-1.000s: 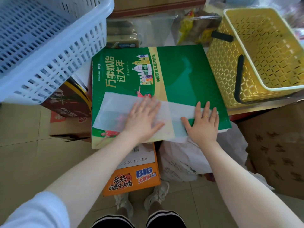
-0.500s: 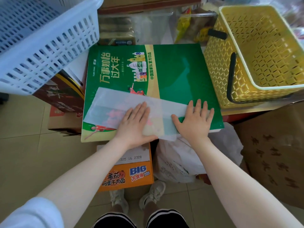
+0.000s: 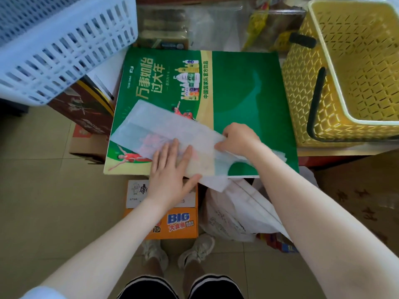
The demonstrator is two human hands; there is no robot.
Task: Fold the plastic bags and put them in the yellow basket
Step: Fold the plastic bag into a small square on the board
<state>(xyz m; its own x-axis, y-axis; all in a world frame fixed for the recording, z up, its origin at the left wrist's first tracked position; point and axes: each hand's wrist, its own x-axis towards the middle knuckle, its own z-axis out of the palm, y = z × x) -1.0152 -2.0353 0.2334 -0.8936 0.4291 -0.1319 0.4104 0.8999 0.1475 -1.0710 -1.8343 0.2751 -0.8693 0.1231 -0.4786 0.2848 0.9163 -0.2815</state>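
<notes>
A translucent white plastic bag [image 3: 172, 130] is lying flat on a large green printed carton [image 3: 241, 100]. The left hand [image 3: 172, 171] is pressing on the bag's near part, while the right hand [image 3: 237, 139] is pinching its right end. The yellow perforated plastic basket [image 3: 336, 83] is sitting just right of the carton — a pale slatted plastic crate [image 3: 60, 46] is sitting to its left.

Both bare forearms reach forward from the lower corners, the left one coming out of a white sleeve. The left grip [image 3: 172, 169] lies flat, palm down, fingers straight and slightly spread. The right grip [image 3: 237, 138] is curled, fingertips pinching together, knuckles up.
</notes>
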